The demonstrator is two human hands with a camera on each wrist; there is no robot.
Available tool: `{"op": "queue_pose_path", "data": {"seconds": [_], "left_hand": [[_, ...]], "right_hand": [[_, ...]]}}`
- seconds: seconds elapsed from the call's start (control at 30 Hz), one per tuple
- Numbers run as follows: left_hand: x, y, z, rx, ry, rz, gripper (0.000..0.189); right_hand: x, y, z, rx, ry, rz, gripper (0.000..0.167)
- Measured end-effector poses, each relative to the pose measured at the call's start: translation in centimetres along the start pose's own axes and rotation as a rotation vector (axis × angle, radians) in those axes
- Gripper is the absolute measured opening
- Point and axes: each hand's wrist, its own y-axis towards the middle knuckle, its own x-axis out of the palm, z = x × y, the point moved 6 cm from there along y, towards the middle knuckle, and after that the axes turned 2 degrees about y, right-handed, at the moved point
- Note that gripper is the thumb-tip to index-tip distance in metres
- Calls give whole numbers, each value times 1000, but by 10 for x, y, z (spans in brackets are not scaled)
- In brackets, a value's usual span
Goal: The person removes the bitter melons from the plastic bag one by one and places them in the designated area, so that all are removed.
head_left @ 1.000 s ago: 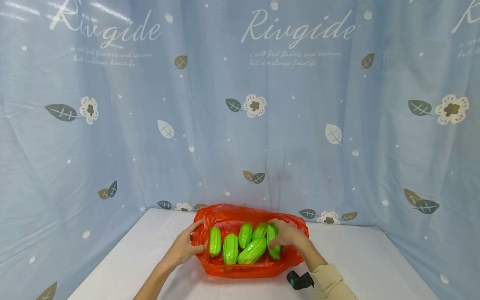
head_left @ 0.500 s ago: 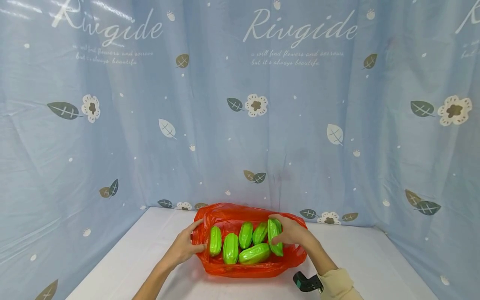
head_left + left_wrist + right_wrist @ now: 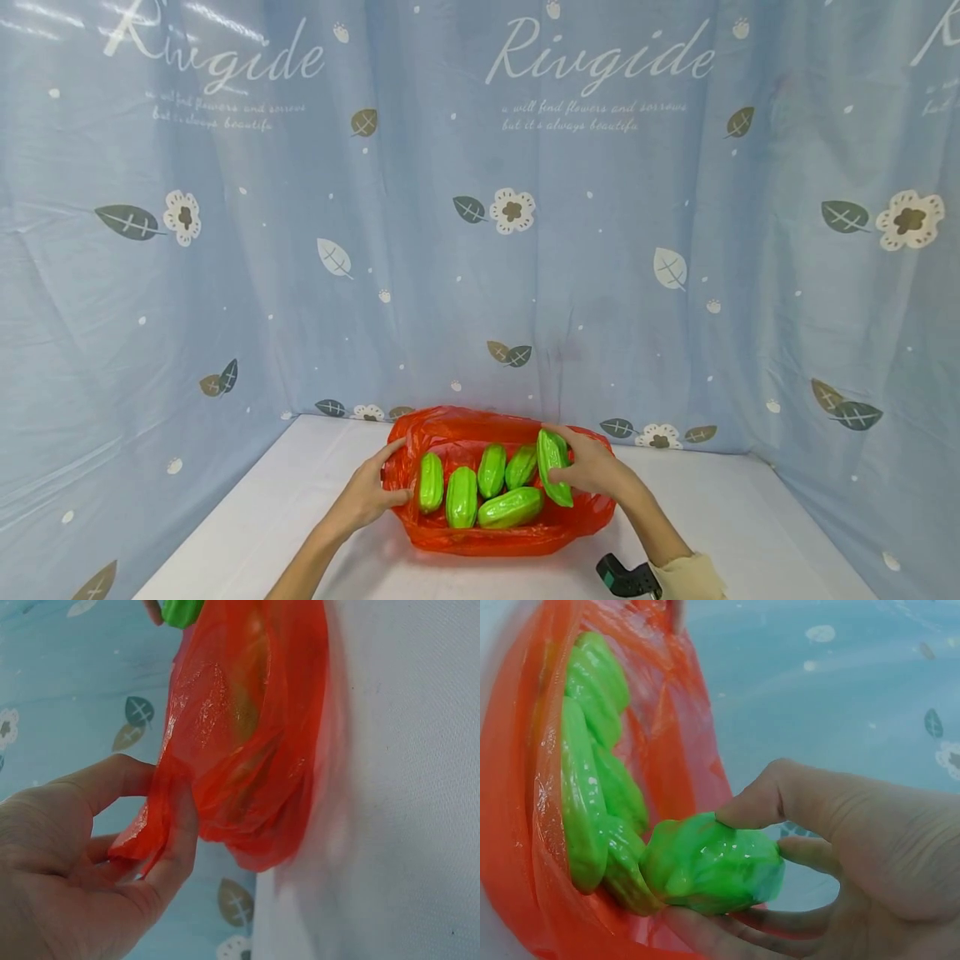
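A red plastic bag (image 3: 510, 542) lies with its mouth wide on the white table. Inside it are several glossy, ridged green fruits (image 3: 461, 497), long and rounded. My left hand (image 3: 367, 493) grips the bag's left edge; in the left wrist view the thin plastic (image 3: 217, 735) is between thumb and fingers. At the bag's right side my right hand (image 3: 588, 465) holds one ridged green fruit (image 3: 553, 467) upright, slightly tilted, above the others. The right wrist view shows thumb and fingers around this fruit (image 3: 712, 862), its lobed end toward the bag.
The white table (image 3: 750, 517) extends to both sides of the bag. A blue printed curtain (image 3: 480, 250) stands close behind it and along the sides. A black strapped device (image 3: 626, 577) sits by the right sleeve (image 3: 686, 575).
My right hand has lifted its fruit a little and drawn it to the right, apart from the others. One fruit at the bag's front has settled flatter. The left hand keeps its place.
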Motion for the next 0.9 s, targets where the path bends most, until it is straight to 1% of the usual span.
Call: {"op": "queue_pose_path", "data": {"seconds": [0.17,0.33,0.4,0.5,0.67,0.9], "left_hand": [[0,0,-2,-2,7,3,83],[-1,1,-3,-3,22,4,83],[-1,1,-4,-4,19,4,83],[-1,1,-3,-8,14,5,82],[-2,0,-3,-4,19,10,81],[-2,0,-2,-3,13,7,80]], "right_hand": [[-3,-2,3,-33,-3,11,71],[-9,-6,5,-90,20,25,70],[-11,-9,7,-99,40,26,70],[-17,-12,9,-92,53,37,71],[-27,-19,12,-49,59,62,72],[-41,-29,13,-74,21,96,72]]}}
